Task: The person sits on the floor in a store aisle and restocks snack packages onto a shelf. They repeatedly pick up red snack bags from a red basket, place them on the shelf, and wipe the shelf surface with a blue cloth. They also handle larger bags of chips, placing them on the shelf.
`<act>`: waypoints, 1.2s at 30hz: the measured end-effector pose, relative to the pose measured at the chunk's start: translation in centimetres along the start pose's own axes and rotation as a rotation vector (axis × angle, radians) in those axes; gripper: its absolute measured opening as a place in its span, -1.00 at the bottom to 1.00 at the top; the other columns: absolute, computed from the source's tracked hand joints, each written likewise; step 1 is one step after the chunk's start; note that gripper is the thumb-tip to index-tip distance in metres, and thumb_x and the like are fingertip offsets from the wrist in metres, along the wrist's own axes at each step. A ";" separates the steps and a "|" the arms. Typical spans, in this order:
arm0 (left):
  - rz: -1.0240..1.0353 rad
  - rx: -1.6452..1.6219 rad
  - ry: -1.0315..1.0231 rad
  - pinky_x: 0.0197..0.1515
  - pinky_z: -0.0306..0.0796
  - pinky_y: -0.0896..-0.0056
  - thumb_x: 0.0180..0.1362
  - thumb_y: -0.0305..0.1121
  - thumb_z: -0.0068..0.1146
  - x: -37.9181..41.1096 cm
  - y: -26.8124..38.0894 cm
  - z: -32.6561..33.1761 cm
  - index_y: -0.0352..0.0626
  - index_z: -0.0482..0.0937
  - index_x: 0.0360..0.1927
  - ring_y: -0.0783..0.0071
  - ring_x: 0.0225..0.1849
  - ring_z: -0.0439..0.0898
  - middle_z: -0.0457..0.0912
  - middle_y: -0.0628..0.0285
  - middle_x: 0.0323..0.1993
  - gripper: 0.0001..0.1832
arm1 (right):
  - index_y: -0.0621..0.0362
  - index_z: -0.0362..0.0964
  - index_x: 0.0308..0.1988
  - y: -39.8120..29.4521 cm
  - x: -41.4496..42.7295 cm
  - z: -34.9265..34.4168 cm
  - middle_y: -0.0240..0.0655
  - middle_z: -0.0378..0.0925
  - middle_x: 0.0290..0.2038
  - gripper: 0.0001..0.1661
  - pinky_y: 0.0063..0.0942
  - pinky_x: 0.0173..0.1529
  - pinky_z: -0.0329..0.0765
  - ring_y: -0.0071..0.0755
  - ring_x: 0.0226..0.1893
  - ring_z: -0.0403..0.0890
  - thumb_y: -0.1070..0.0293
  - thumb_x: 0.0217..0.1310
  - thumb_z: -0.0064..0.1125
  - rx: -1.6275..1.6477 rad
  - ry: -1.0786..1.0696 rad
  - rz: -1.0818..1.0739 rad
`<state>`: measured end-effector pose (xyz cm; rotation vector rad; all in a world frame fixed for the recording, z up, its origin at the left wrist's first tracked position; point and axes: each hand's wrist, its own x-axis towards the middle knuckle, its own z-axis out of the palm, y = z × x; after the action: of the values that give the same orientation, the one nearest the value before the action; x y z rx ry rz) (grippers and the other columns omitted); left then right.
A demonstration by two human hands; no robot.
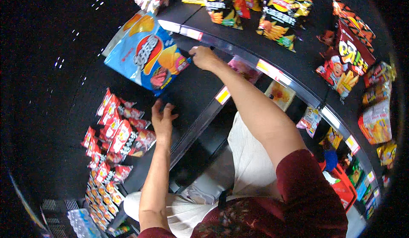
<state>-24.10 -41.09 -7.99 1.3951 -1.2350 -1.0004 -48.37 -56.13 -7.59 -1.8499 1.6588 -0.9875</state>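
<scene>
A large blue bag of potato chips [147,55] leans over the black shelf [195,87] before me, with a paler bag edge [119,41] behind it. My right hand [203,58] has its fingers curled at the bag's right corner and appears to pinch it. Below the bag's lower corner, my left hand [163,119] is held with its fingers apart and nothing seen in it. The fingertips come close to the bag; whether they touch it is too dark to tell. Red snack bags [127,138] stand just left of that hand.
Black chip bags [278,14] and a dark red snack bag [346,59] stand on the upper shelf. A shelf rail with price labels [274,71] curves past my right forearm. Small packs [104,202] sit at lower left. A red basket [343,186] is at my right.
</scene>
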 end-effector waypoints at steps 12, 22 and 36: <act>-0.037 0.057 -0.271 -0.61 0.34 0.62 0.46 -0.37 -0.05 -6.9 2.0 -2.5 -0.30 0.52 0.11 0.65 -0.58 0.54 0.67 0.23 -0.32 -0.72 | 0.16 0.59 0.04 0.2 -0.7 -0.2 0.07 0.61 0.03 -0.59 -0.11 0.27 0.46 0.13 0.10 0.60 0.44 0.24 -0.02 -0.046 0.034 -0.036; 0.028 0.146 -0.368 -0.62 0.21 0.58 0.44 -0.34 0.01 -9.9 1.2 -4.9 -0.27 0.61 -0.08 0.74 -0.70 0.33 0.59 0.37 -0.57 -0.78 | 0.18 0.61 -0.06 -1.4 -2.6 -2.5 -0.06 0.69 -0.12 -0.72 -0.21 0.05 0.60 -0.11 -0.07 0.71 0.37 0.33 0.06 0.053 0.154 -0.074; 0.139 0.182 -0.399 -0.37 0.16 0.57 0.46 -0.15 -0.01 -11.0 2.8 -5.2 -0.19 0.73 -0.31 0.74 -0.46 0.31 0.54 0.52 -0.51 -0.61 | 0.13 0.54 0.03 -3.8 -31.3 -10.4 -0.43 0.60 -0.39 -0.70 -0.64 -0.44 0.35 -0.69 -0.50 0.41 0.51 0.44 -0.08 0.299 0.432 -0.080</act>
<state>-21.14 -29.50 -4.60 1.2598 -1.7296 -1.1253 -54.26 -23.57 -4.55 -1.5892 1.5605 -1.6635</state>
